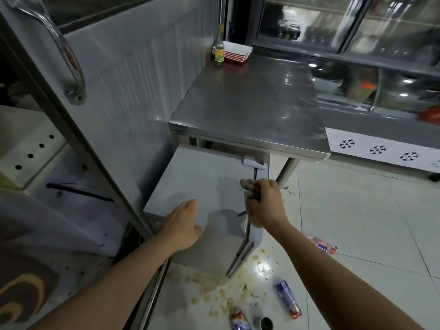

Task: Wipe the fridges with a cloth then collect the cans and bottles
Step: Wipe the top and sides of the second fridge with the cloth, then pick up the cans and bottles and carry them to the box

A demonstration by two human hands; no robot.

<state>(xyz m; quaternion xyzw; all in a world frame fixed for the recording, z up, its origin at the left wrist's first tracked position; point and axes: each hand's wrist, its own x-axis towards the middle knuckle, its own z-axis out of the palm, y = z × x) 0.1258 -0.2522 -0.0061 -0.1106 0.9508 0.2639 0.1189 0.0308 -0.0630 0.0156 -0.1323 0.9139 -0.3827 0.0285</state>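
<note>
Mostly hidden cloth (pixel 247 186) bunched in R hand (pixel 264 201), L hand (pixel 184 222) flat on fridge (pixel 197 184)

A commercial kitchen or food stall's back area is showing here, taking the stainless steel table (pixel 250 108) as the landmark. Behind it, a glass-fronted display fridge (pixel 357 25) is standing with dim goods on its shelves. To its right, a chest freezer (pixel 381 151) is showing snowflake marks along its front. On the table's far corner, a stack of red and white trays (pixel 235 52) is sitting beside a glass bottle (pixel 219 51). Left of the table, a large fridge door (pixel 78 96) with a steel handle is hanging open. Below the table, food scraps (pixel 226 289) and cans (pixel 288 298) are lying on the white tiled floor (pixel 357 222).
</note>
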